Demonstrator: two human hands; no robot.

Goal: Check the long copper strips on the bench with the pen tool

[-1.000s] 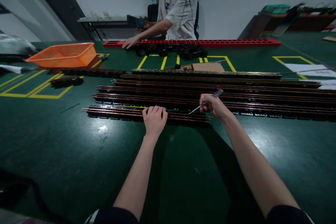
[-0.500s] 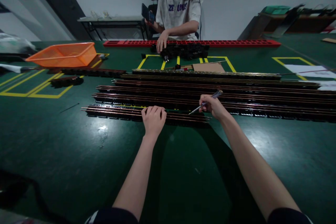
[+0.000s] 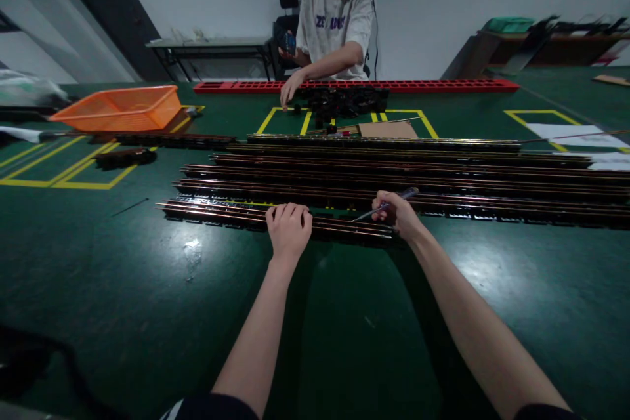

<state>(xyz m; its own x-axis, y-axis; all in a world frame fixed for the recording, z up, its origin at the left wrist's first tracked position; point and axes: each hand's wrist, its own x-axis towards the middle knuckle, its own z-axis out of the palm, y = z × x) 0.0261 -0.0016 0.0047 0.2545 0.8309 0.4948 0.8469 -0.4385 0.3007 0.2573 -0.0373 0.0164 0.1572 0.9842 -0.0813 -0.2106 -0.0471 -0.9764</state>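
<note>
My left hand (image 3: 289,230) lies over the nearest black strip (image 3: 216,213), which carries thin copper-coloured rods. Its fingers are wrapped over the strip's far edge, with the fingertips hidden. To the right, my right hand (image 3: 396,213) grips a slim screwdriver (image 3: 406,194) by its handle, like a pen. The shaft points left and down, and its tip is at the rods near the strip's right end. I cannot tell whether the tip touches them. Behind both hands, several longer black strips with rods (image 3: 315,180) lie side by side.
An orange basket (image 3: 118,110) stands at the left, with a short dark part (image 3: 125,157) in front. Across the green table (image 3: 197,315), a co-worker's hand (image 3: 291,88) is beside piled black parts (image 3: 344,104). A red slotted rail (image 3: 443,85) and cardboard (image 3: 388,129) lie there.
The screwdriver has tilted flatter, its handle end lower, as my right hand dropped slightly. My left hand stays on the strip. The co-worker's hand has moved left, off the black parts.
</note>
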